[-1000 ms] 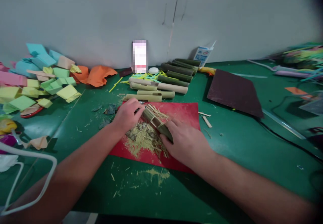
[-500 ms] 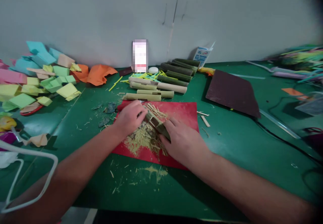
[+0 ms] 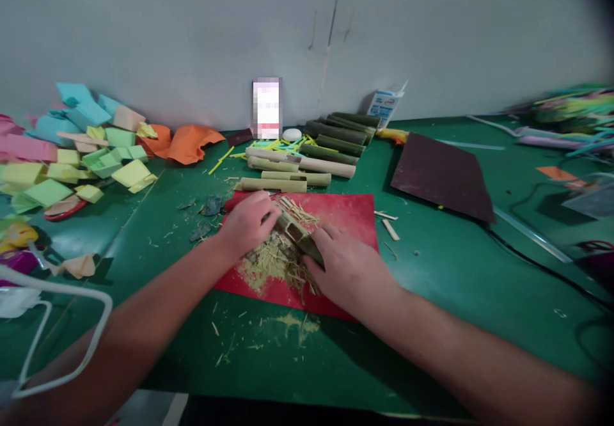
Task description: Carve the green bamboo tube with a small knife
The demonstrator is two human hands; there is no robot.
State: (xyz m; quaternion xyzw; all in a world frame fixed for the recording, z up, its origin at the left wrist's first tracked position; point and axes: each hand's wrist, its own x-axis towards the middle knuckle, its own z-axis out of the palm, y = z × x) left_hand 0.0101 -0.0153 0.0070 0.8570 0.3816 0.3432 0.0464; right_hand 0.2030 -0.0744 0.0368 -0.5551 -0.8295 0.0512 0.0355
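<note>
A short green bamboo tube [image 3: 297,234] with a rectangular opening cut in its side lies slantwise between my hands. My right hand [image 3: 350,263] is closed around its near end. At the far end, my left hand [image 3: 249,221] is curled with thumb and fingers against the tube; its fingertips are partly hidden. Beneath is a red sheet [image 3: 355,215], strewn with pale sawdust [image 3: 263,269] and thin bamboo splinters [image 3: 300,208]. Just behind the sheet lie several peeled bamboo tubes [image 3: 273,185], some with cut openings.
Several dark green bamboo tubes [image 3: 336,148] lie at the back, near a lit phone [image 3: 267,109] and a drink carton [image 3: 384,106]. Folded coloured paper [image 3: 96,151] is heaped at left. A dark brown sheet [image 3: 441,176] lies at right, and a white frame [image 3: 103,323] crosses the lower left.
The view has shifted very slightly, so the paper heap at left appears a little farther right. Both hands keep nearly the same hold on the bamboo tube.
</note>
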